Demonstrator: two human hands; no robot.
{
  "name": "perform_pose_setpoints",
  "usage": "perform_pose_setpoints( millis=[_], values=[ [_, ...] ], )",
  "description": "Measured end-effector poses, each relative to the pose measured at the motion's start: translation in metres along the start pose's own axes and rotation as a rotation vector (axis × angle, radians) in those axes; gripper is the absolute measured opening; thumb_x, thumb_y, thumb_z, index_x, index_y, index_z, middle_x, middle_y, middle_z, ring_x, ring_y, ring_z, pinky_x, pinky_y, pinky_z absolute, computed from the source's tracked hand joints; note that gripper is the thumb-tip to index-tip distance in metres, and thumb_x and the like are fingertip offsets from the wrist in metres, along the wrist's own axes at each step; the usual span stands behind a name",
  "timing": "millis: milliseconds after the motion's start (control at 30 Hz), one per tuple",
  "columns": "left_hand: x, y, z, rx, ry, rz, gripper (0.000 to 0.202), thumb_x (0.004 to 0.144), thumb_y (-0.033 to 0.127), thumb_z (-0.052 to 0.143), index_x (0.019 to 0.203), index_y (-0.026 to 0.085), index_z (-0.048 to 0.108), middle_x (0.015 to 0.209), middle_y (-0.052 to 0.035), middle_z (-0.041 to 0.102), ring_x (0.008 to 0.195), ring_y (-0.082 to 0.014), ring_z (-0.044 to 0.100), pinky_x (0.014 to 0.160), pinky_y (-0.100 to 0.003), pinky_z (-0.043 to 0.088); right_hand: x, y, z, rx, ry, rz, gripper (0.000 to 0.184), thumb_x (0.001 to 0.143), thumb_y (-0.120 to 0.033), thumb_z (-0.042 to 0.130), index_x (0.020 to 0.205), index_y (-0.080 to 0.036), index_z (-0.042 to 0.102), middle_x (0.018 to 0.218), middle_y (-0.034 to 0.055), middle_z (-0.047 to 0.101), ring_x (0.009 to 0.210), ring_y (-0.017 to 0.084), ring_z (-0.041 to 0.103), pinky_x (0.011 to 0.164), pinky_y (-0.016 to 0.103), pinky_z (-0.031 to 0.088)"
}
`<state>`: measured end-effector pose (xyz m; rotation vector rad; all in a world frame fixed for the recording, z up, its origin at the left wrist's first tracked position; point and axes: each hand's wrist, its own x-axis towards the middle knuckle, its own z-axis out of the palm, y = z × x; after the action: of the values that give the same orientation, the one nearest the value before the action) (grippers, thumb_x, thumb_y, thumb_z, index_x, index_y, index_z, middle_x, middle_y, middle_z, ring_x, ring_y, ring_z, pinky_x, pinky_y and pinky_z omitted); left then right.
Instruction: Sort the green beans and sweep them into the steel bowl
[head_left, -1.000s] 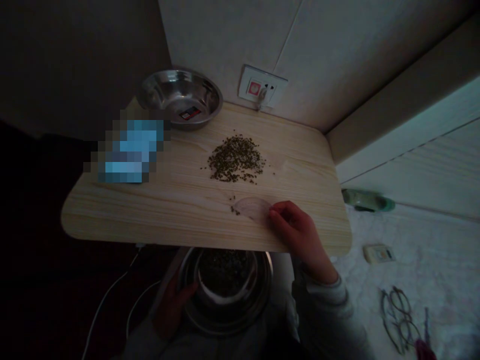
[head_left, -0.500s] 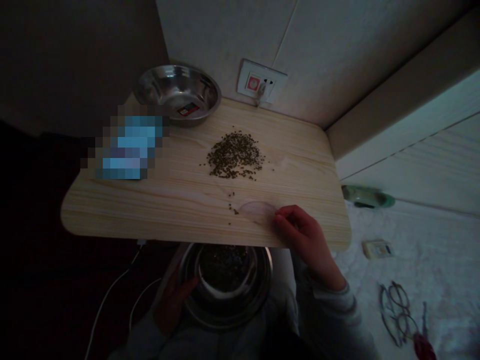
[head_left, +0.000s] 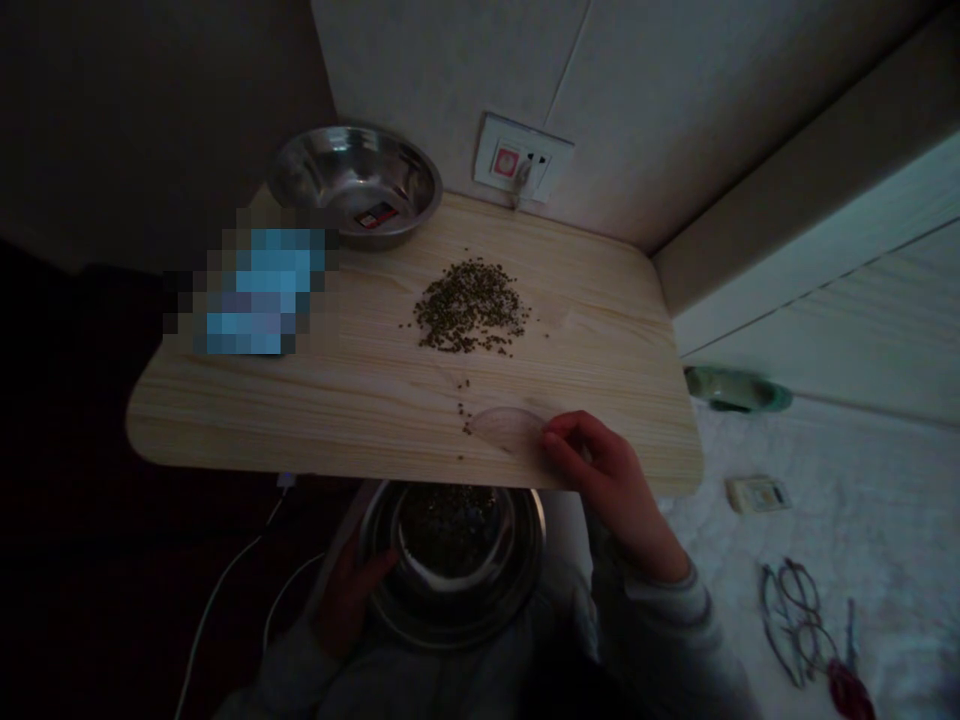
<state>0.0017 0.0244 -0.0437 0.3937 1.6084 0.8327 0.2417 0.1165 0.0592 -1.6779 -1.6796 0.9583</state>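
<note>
Grains (head_left: pixel 469 305), small and dark, lie in a loose heap midway across a pale wood-grain surface (head_left: pixel 300 410), with a few strays trailing toward the near edge. The right hand (head_left: pixel 600 465) pinches a thin see-through piece (head_left: pixel 506 428) between thumb and fingers, the piece's far end just beside those strays. Below the edge, the left hand (head_left: pixel 349 595) rests its thumb over the rim of a metal basin (head_left: pixel 450 632); shadow hides the other fingers, so their grip cannot be told. Inside, an inner bowl (head_left: pixel 457 582) contains dark contents.
</note>
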Motion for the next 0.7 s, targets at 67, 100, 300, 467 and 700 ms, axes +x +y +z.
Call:
perform_pose_setpoints(
  millis=[67, 100, 300, 467, 700],
  values=[
    [0.0007, -0.0017, -0.0018, 0.018, 0.017, 0.003, 0.052, 0.048, 0.041, 0.067, 0.095, 0.021, 0.061, 0.11, -0.0072, 0.057, 0.111, -0.0295, 0.041, 0.095, -0.039, 0.029, -0.0006, -0.0005, 0.0005, 0.001, -0.018, -0.005, 0.012, 0.076, -0.029, 0.048, 0.075, -0.018, 0.053, 0.066, -0.0006, 0.054, 0.06, 0.01, 0.046, 0.055, 0.021, 0.036],
    [0.0006, -0.0024, -0.0023, 0.019, 0.007, -0.01, 0.054, 0.049, 0.041, 0.067, 0.097, 0.02, 0.06, 0.111, -0.0078, 0.056, 0.111, -0.0295, 0.041, 0.095, -0.039, 0.029, -0.0011, -0.0006, 0.0007, 0.001, -0.024, -0.005, 0.012, 0.076, -0.029, 0.048, 0.074, -0.018, 0.053, 0.066, -0.0007, 0.054, 0.06, 0.01, 0.046, 0.055, 0.021, 0.036],
    [0.0021, -0.0056, -0.0036, 0.014, -0.006, 0.004, 0.058, 0.051, 0.042, 0.066, 0.104, 0.019, 0.056, 0.113, -0.0078, 0.055, 0.115, -0.0289, 0.037, 0.097, -0.039, 0.026, -0.0026, 0.0009, 0.001, -0.001, 0.01, 0.008, 0.011, 0.076, -0.028, 0.048, 0.074, -0.018, 0.052, 0.066, -0.0014, 0.053, 0.06, 0.009, 0.046, 0.055, 0.02, 0.036],
    [0.0007, -0.004, -0.0031, -0.01, -0.033, -0.022, 0.061, 0.049, 0.042, 0.066, 0.104, 0.018, 0.056, 0.11, -0.0084, 0.057, 0.109, -0.0304, 0.044, 0.093, -0.041, 0.032, -0.0014, -0.0001, 0.0017, 0.006, 0.03, 0.013, 0.012, 0.076, -0.029, 0.047, 0.074, -0.018, 0.052, 0.067, -0.0009, 0.053, 0.061, 0.01, 0.046, 0.055, 0.021, 0.036],
    [-0.003, -0.0015, 0.0023, -0.032, -0.002, 0.009, 0.053, 0.052, 0.041, 0.065, 0.1, 0.02, 0.058, 0.106, -0.0071, 0.059, 0.108, -0.0287, 0.045, 0.093, -0.038, 0.032, -0.0019, -0.0023, 0.0038, 0.013, 0.009, 0.007, 0.012, 0.077, -0.029, 0.047, 0.075, -0.018, 0.052, 0.066, -0.0007, 0.053, 0.061, 0.01, 0.046, 0.056, 0.022, 0.036]
  ],
)
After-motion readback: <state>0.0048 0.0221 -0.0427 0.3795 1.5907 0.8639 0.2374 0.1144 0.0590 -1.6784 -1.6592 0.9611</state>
